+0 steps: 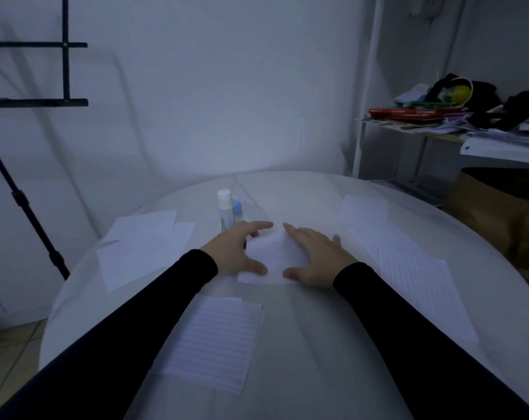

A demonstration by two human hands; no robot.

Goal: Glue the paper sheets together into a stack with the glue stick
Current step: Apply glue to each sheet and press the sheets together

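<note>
both hands (236, 251) flat, paper sheet (272, 259) partly hidden

The round white bench (302, 189) carries paper sheets at its left edge (142, 250), right edge (408, 262), near edge (217, 341) and centre (272, 259). A glue stick (225, 210) stands upright toward the far edge, its blue cap (237, 206) just beside it.

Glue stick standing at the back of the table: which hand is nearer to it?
Left. The left hand lies just in front of the glue stick; the right hand rests further right, across the paper sheet.
</note>
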